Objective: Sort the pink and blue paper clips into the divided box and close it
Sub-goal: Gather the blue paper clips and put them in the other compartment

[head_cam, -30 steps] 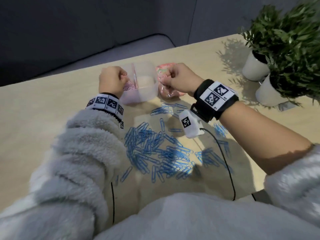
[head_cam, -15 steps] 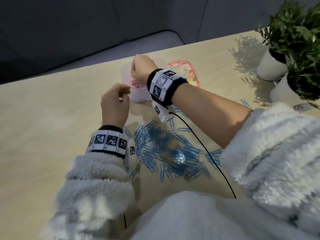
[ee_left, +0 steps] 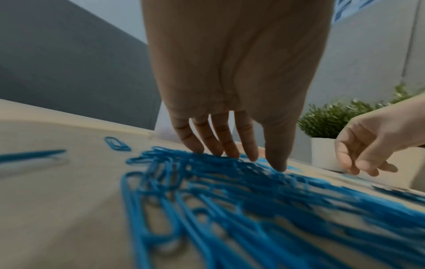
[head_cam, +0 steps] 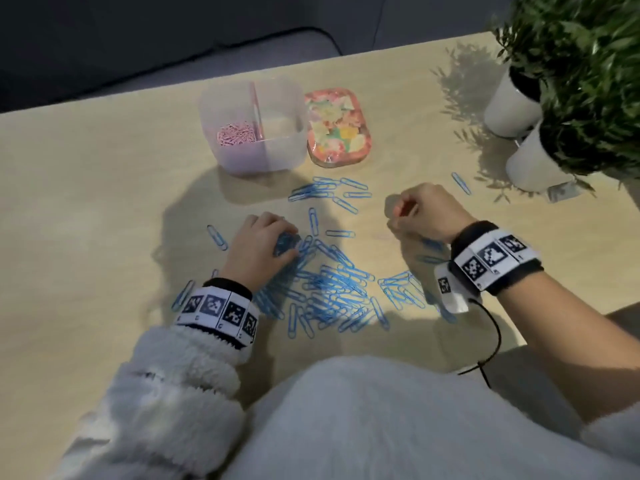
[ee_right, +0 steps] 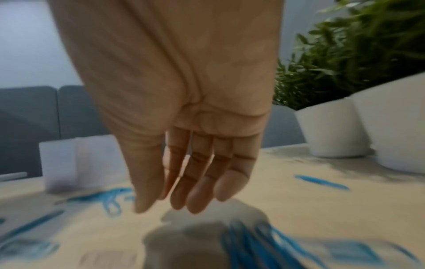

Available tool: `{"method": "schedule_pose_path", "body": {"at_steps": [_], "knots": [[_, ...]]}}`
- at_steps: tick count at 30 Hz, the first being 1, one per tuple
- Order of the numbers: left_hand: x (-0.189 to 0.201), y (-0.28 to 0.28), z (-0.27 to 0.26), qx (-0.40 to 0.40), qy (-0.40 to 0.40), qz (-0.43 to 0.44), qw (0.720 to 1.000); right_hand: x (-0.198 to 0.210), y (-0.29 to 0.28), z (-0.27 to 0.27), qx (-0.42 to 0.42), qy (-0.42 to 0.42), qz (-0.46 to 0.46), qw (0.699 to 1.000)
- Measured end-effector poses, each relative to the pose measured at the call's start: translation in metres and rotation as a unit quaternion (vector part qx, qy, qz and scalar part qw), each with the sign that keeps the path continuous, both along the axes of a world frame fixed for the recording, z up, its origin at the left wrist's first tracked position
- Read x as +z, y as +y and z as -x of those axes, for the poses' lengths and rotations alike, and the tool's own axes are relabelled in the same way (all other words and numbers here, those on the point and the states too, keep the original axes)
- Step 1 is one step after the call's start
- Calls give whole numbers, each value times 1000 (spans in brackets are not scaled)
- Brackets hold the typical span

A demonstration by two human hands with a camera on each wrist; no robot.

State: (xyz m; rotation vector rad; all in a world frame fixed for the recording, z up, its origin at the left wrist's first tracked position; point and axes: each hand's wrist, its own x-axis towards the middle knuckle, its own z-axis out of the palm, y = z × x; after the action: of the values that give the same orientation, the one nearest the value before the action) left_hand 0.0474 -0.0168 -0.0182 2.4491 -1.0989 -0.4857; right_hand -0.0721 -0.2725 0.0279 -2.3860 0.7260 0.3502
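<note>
The translucent divided box stands open at the back of the table. Pink clips lie in its left compartment; the right one holds nothing I can see. Its flowered lid lies flat just right of it. A heap of blue clips covers the table's middle. My left hand is down on the heap's left edge, its straight fingertips touching the clips. Over the heap's right side hovers my right hand, fingers relaxed and holding nothing.
Two white pots with green plants stand at the right rear corner. Stray blue clips lie near them and left of the heap. A black cable hangs off my right wrist. A dark sofa lies beyond the table.
Both hands have come back from the box to the blue heap. The right hand, which was over the pink compartment, now hangs over the table with nothing in it; the left touches the clips.
</note>
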Motion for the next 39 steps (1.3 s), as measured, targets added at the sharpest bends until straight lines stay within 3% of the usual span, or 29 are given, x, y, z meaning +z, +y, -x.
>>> {"method": "schedule_pose_path", "body": {"at_steps": [3,7,14,17,21,25,28,31,34,37,39], "knots": [[-2,-8,10,-34,-19,-11,999,-21,13,19,14,-10,-46,999],[-2,-13,20,-64,-22,-21,997,-42,26,19,50,-10,-13,999],[1,-32,6,-60,-10,-18,998,-31,41,-13,209,104,124,964],[2,-65,-17,-78,-19,-55,995,-17,40,-23,203,120,91,968],[4,-94,-30,-142,-56,-97,984,14,27,-49,100,-8,72,992],[1,-84,-10,-170,-48,-124,976,50,35,-99,100,-170,81,977],[4,-63,10,-164,-16,-72,984,61,60,-147,111,-223,65,966],[14,-42,14,-133,-15,-64,989,58,87,-183,108,-208,11,972],[22,-13,4,-43,-11,-38,998,54,95,-193,88,-197,-48,975],[29,32,-9,86,1,-32,996,48,65,-168,21,-219,-41,975],[30,57,-17,134,9,-50,990,37,25,-130,-56,-204,22,977]]}}
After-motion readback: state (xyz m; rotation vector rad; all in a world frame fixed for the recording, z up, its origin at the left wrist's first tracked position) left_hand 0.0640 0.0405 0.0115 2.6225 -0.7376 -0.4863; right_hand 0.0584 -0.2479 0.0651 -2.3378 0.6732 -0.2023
